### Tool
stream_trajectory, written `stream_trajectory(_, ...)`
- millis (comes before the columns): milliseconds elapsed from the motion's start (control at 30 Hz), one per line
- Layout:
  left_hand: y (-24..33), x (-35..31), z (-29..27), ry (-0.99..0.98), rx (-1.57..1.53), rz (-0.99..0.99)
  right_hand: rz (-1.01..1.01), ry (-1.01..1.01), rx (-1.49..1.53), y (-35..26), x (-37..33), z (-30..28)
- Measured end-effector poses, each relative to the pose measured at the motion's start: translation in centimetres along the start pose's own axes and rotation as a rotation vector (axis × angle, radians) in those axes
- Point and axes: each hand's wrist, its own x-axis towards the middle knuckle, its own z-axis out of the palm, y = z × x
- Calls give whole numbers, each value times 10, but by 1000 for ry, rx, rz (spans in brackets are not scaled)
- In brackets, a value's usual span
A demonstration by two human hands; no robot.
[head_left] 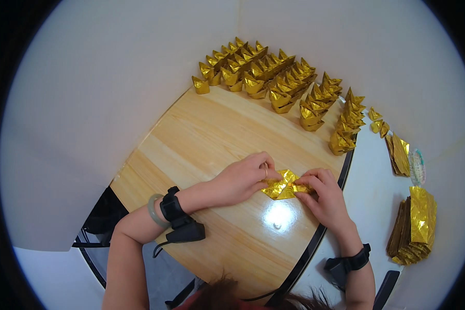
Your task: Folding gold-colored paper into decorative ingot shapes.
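A shiny gold foil paper, partly folded with pointed ends, lies on the wooden table between my hands. At its left end my left hand pinches the paper, fingers bent and a ring on one of them. My right hand grips the opposite end with thumb and fingertips. The fingers cover both ends of the paper, so those folds are partly hidden. Rows of finished gold paper ingots, boat-shaped and nested into one another, stand along the far edge of the table.
On the white surface to the right lie a stack of gold foil sheets, a smaller folded stack, a few small gold folded pieces and a clear oval container. Pale walls enclose the far and left sides. A dark edge strip borders the table.
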Motion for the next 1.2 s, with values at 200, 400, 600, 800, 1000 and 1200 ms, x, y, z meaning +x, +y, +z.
stream_trajectory(200,1,-1,-2,77,119,-139,227,25,-86,-12,-1,2)
stream_trajectory(400,7,2,-4,101,-1,-144,346,53,180,-7,-3,-1)
stream_trajectory(600,3,6,-7,112,271,87,-38,118,-2,4,3,-7)
stream_trajectory(800,3,3,-12,-112,158,79,-128,113,-153,11,1,-4)
stream_trajectory(1000,-4,1,-4,-245,306,27,-226,-205,-326,-10,-6,8)
stream_trajectory(1200,2,0,-11,-376,393,-31,-99,-395,-353,-22,-12,3)
